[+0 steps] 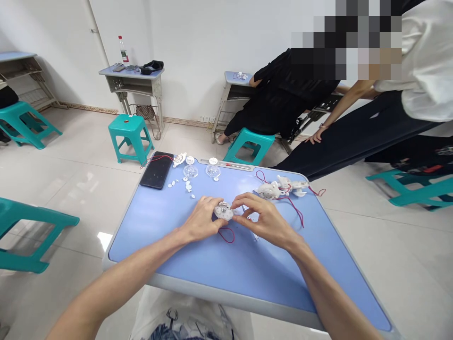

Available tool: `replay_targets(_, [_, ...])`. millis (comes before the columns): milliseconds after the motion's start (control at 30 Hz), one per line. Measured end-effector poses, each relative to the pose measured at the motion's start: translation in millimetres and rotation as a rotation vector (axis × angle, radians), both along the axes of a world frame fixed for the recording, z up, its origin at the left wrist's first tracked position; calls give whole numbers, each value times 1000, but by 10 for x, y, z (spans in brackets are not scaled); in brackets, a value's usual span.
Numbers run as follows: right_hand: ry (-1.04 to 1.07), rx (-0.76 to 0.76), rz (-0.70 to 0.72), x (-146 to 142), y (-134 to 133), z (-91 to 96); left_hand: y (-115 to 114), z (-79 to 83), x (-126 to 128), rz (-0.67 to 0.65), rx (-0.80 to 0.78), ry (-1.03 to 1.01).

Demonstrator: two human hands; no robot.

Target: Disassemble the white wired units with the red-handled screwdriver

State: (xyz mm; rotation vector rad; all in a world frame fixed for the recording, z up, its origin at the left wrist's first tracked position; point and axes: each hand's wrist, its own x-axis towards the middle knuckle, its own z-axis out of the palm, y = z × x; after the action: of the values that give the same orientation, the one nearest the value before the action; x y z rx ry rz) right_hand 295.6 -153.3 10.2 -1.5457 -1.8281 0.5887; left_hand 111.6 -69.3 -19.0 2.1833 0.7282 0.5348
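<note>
At a pale blue desk top (219, 269) in a white-walled classroom, I hold a small round white plastic housing (223, 211) between both hands, just above the middle of the desk. My left hand (202, 219) curls around its left side with fingertips closed on the rim, and my right hand (264, 218) pinches its right edge between thumb and forefinger. A thin red wire (228, 235) loops out from under the piece and lies on the desk between my wrists. The housing looks light and stiff but probably brittle, with smooth plastic that could slip. By my reckoning the rim is the safest place to grip, not the wire, which appears easy to pull loose. Further back on the desk lie a black smartphone (156, 170), two clear plastic domes (190, 171), a scatter of tiny white plastic bits (181, 184) and, to the right, a cluster of white plastic assemblies (281, 188) trailing more red wire. Beyond the desk a seated person in black clothing (283, 94) bends over another desk, a standing person's hand (316, 137) rests nearby, and a teal plastic stool (130, 134) stands on the tiled floor.
</note>
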Motion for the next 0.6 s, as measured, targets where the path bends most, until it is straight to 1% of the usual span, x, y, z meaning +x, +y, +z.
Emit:
replay_targets(100, [-23, -15, 29, -19, 8, -28, 8, -16, 0, -10, 10, 0])
replay_targets(300, [-80, 12, 22, -58, 6, -75, 7, -19, 2, -17, 14, -1])
replay_targets(600, [-261, 59, 31, -51, -10, -86, 4, -15, -5, -25, -6, -15])
